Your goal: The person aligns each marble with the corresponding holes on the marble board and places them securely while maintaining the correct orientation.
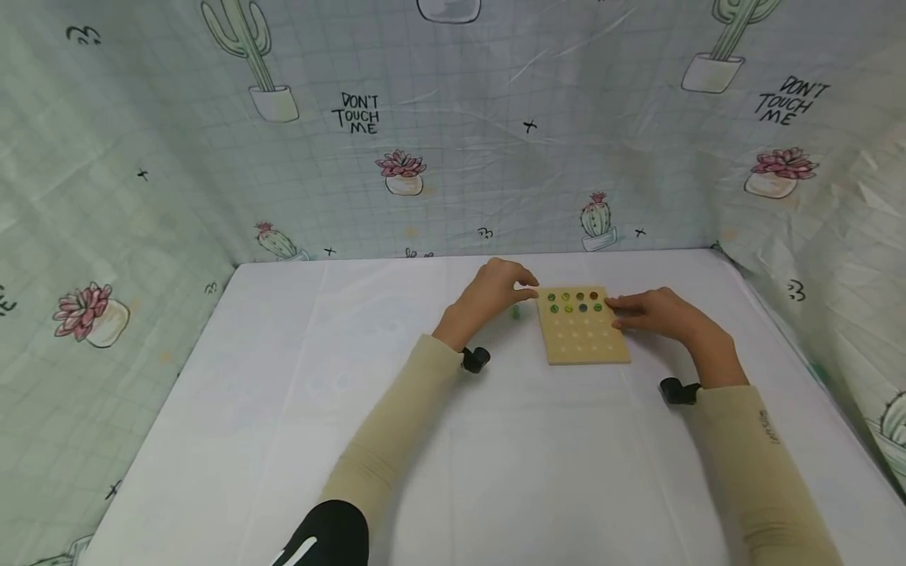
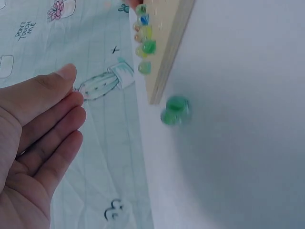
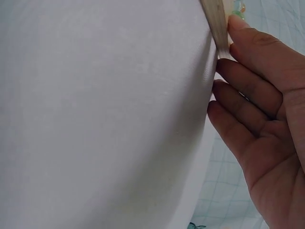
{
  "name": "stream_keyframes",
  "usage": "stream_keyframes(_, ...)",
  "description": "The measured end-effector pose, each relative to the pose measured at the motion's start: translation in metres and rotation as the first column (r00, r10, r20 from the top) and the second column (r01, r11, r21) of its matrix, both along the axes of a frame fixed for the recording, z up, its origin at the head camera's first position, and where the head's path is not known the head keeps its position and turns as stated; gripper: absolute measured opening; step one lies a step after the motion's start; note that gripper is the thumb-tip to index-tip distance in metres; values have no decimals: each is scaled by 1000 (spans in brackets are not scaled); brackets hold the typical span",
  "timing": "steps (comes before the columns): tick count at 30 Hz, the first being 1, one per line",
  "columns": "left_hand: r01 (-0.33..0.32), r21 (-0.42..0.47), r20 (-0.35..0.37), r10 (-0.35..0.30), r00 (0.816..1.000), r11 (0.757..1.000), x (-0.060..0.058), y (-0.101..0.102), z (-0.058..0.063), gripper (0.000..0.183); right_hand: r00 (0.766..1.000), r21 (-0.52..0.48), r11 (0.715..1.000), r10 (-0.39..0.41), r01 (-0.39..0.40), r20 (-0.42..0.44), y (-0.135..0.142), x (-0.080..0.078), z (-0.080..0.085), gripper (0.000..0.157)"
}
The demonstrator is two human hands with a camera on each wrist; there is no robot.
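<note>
A square, pale wooden board (image 1: 586,338) with rows of round dimples lies on the white table. Coloured glass marbles (image 1: 583,307), green, yellow, blue and brownish, sit in its two far rows. My left hand (image 1: 491,292) hovers by the board's far left corner, thumb and fingertips close together, with nothing visible between them. Below it, two loose green marbles (image 2: 175,110) rest on the cloth beside the board. At the right edge my right hand (image 1: 658,312) touches the board with its fingertips, and in the right wrist view its fingers (image 3: 243,100) are loosely extended.
White cloth covers the table (image 1: 439,472), which stretches towards me and to the left. A curtain (image 1: 467,126) printed with cacti closes off the back and both sides. Small black wrist cameras (image 1: 476,360) sit on both wrists.
</note>
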State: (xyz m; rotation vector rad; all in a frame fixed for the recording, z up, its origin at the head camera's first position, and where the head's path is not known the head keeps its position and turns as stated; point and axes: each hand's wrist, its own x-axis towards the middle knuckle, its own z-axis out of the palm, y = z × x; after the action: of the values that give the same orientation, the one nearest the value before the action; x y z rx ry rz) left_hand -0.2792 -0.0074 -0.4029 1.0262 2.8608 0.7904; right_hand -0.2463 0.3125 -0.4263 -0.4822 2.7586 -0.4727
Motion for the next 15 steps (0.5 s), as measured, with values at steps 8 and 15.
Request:
stream_keyframes(8,-23,-26,-12,23,1000,999,1,-36,3,26,997,10,999,42,-42,-67,2,2,-2,54)
stream_keyframes(15,-22,-35,-7,22,1000,999,2,-49,4,26,999,12,999,30,-30,-22,5,0,-4,63)
